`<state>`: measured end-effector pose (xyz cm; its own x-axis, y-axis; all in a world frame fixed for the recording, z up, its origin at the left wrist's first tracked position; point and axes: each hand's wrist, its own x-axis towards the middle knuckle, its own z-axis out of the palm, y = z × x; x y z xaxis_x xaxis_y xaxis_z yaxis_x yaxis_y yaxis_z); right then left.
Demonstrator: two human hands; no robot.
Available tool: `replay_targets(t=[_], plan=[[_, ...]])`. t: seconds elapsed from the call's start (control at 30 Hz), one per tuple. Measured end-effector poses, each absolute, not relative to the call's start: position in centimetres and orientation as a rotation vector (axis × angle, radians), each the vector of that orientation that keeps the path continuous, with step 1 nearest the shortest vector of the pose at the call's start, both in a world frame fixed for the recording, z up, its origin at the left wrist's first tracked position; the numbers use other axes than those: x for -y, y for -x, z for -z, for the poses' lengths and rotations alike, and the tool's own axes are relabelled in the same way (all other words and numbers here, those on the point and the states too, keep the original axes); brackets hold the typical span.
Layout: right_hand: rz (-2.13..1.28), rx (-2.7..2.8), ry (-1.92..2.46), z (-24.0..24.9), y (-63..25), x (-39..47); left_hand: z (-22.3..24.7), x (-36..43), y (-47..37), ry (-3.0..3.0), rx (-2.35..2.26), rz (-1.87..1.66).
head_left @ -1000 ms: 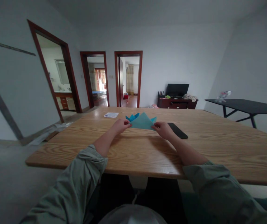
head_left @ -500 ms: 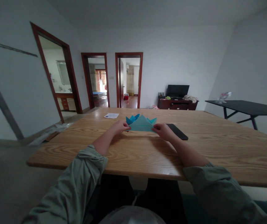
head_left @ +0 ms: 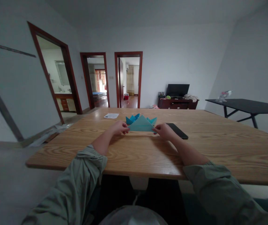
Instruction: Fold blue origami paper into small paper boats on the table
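A sheet of light blue paper point(head_left: 141, 124), folded to a peaked shape with a band along its bottom, is held upright above the table. My left hand point(head_left: 120, 127) pinches its left corner, and my right hand point(head_left: 163, 130) pinches the right one. Behind the folded paper stand a darker blue paper boat point(head_left: 132, 119) on the left and a light blue folded paper piece point(head_left: 152, 120) on the right, both partly hidden by it.
A wooden table point(head_left: 134, 153) spans the view. Beside my right hand lies a black tablet or phone point(head_left: 178, 131). Toward the back left is a printed white card point(head_left: 111, 116). A black table point(head_left: 248, 106) stands at right; a television point(head_left: 178, 90) sits on a far cabinet.
Both hands keep their hold on the folded paper's corners, and the left fingers have shifted slightly outward. The whole view has moved a little.
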<state>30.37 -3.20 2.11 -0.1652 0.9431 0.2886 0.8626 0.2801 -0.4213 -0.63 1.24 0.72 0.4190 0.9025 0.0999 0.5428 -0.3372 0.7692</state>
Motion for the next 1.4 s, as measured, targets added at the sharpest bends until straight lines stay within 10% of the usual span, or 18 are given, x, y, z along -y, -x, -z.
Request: replay_targets(t=[0.57, 0.9, 1.4], plan=[[-0.176, 2.007, 1.356, -1.3, -30.7, 2.8, -0.7, -1.0, 0.0, -1.941, -1.109, -0.867], [-0.713, 1.823, 1.155, -1.2, -29.6, 3.0, -1.2, 0.1, -0.8, -1.839, -0.977, -0.882], [-0.232, 1.844, 1.263, -1.0, -30.2, 2.6, -0.7, -0.5, -0.9, -1.932, -1.108, -1.005]])
